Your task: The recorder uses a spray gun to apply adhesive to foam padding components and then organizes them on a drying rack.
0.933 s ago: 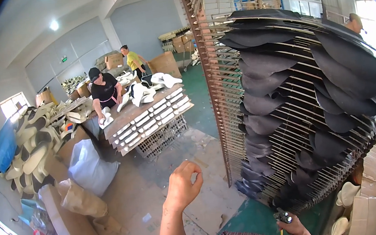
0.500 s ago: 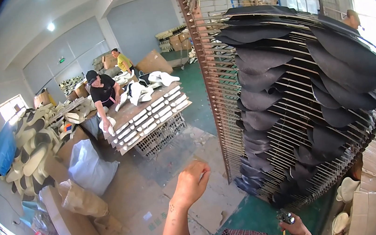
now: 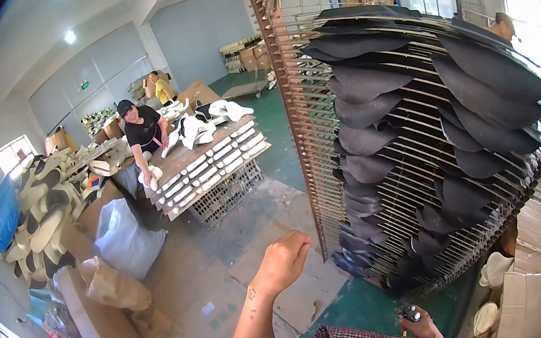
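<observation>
Where floor (image 3: 225, 269) opens beside the rack edge (image 3: 303, 158), the left hand (image 3: 282, 262) curls closed — right hand (image 3: 428, 329) gripping a tool (image 3: 408, 314).

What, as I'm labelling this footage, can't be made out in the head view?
All in the head view:
- Left palm: hidden by the back of the left hand; whether it holds anything is unclear.
- Tool: partly covered by the right hand, its exact kind too small to tell.
- Rack: top cut off by the upper edge.
- White bag: contents hidden by its wall.
</observation>
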